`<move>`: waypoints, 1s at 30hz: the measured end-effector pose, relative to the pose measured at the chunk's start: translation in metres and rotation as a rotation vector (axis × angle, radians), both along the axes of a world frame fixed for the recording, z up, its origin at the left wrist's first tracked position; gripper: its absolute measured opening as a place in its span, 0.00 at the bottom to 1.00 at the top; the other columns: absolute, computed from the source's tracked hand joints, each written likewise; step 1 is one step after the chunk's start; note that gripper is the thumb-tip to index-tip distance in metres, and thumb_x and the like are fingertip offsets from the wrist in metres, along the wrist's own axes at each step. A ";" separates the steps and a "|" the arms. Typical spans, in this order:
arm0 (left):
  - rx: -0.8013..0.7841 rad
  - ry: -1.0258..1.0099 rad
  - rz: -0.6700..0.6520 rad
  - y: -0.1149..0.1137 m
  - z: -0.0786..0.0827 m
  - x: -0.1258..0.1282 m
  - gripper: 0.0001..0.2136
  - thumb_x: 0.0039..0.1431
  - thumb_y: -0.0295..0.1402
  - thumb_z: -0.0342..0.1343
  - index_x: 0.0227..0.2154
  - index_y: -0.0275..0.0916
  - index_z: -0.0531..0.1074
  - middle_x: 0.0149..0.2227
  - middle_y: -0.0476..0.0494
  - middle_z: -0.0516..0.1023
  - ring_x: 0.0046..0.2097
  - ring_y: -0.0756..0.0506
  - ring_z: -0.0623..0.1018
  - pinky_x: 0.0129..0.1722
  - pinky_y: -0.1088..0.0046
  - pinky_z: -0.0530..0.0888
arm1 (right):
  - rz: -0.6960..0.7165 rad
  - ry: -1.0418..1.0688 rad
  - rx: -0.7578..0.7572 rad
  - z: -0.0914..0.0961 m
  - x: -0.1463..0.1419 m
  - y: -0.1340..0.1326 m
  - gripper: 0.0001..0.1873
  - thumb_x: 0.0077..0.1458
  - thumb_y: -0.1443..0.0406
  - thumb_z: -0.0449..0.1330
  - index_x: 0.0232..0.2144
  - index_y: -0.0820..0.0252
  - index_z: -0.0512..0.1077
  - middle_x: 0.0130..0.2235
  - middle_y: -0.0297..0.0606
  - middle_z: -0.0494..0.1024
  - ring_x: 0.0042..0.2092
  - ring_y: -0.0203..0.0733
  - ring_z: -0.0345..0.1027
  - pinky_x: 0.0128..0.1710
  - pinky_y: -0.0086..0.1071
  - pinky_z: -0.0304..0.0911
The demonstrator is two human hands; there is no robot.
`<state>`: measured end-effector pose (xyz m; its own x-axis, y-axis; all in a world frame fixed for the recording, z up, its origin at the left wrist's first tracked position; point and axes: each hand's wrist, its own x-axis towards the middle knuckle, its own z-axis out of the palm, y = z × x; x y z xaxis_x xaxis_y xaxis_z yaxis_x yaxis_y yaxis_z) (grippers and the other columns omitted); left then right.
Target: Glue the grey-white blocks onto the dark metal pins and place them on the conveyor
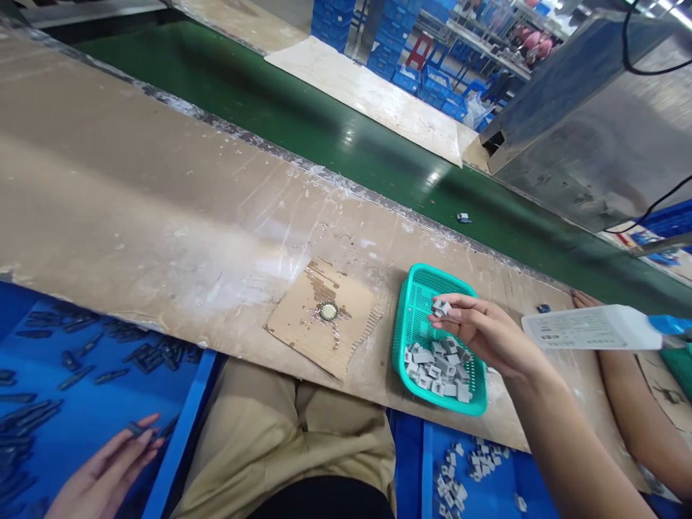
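Observation:
My right hand (481, 324) is over the green plastic basket (403, 339), with thumb and fingers closed on a small light grey plastic block (442, 308). Several similar grey blocks (437, 371) lie heaped in the basket below it. At the lower left, my left hand (111, 465) is above a blue bin (189, 432). Its fingers pinch a slim dark plastic piece (135, 429). Many dark pieces (32, 425) like it are scattered in that bin. Between the hands, a metal bottle cap (328, 311) rests on a wet-stained cardboard square (292, 324).
A green conveyor belt (303, 122) runs behind the cardboard-covered table (135, 180), carrying one small part (463, 218). At right are a white bottle (589, 328) and another person's arm (627, 404). Grey blocks lie in a second blue bin (524, 476). A metal housing (600, 122) spans the belt.

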<state>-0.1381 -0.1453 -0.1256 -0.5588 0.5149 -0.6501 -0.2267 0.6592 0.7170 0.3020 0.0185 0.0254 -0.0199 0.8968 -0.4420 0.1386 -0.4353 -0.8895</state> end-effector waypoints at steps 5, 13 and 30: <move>0.093 -0.159 0.023 0.033 0.051 0.024 0.19 0.27 0.42 0.73 0.28 0.44 0.78 0.35 0.57 0.81 0.33 0.50 0.78 0.32 0.82 0.78 | 0.092 -0.008 0.069 0.001 -0.040 0.005 0.15 0.50 0.60 0.63 0.41 0.56 0.76 0.36 0.37 0.76 0.35 0.39 0.71 0.40 0.35 0.67; 0.438 -0.429 -0.109 0.066 0.085 0.090 0.11 0.41 0.35 0.69 0.23 0.35 0.73 0.32 0.44 0.80 0.29 0.50 0.78 0.27 0.80 0.76 | 0.380 -0.546 0.530 -0.018 -0.112 0.007 0.16 0.53 0.58 0.61 0.44 0.58 0.72 0.38 0.41 0.77 0.39 0.45 0.72 0.41 0.39 0.67; 0.485 -0.819 -0.038 0.076 0.072 0.116 0.09 0.47 0.31 0.66 0.30 0.32 0.75 0.29 0.45 0.78 0.32 0.48 0.79 0.35 0.73 0.78 | 0.608 -0.733 0.732 -0.039 -0.127 0.011 0.10 0.55 0.64 0.59 0.40 0.58 0.77 0.32 0.41 0.78 0.32 0.43 0.70 0.34 0.37 0.66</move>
<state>-0.0226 -0.0690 -0.0532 -0.0017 0.8398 -0.5428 -0.7647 0.3487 0.5419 0.1750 0.0290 -0.0136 -0.4841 0.8709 0.0854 0.7225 0.4528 -0.5224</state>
